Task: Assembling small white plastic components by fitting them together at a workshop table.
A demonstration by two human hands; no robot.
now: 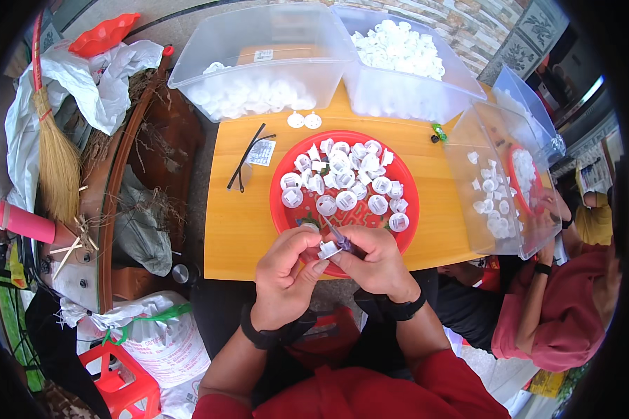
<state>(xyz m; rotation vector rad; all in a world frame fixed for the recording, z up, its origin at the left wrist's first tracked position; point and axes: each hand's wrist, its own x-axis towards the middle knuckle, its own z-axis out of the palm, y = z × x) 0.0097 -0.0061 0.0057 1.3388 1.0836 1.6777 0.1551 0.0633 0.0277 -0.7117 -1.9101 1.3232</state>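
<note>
Between its thumb and fingers my left hand (285, 269) pinches a small white plastic part (328, 250). My right hand (379, 267) grips a small screwdriver-like tool (342, 240) with a purplish handle, its thin shaft pointing up and left, close to the part. Both hands meet over the near rim of a round red tray (275, 202). Several white round plastic pieces (346, 200) of similar look lie heaped in the tray, mostly toward its far side. My fingers partly hide the held part and the tool's handle.
Glasses (247, 158) and two white discs (305, 121) lie on the wooden table (223, 237). Behind stand two clear bins (258, 66) (419, 91) of white parts. Another clear box (482, 188) stands right, beside a person in red (559, 307). A broom (56, 153) leans left.
</note>
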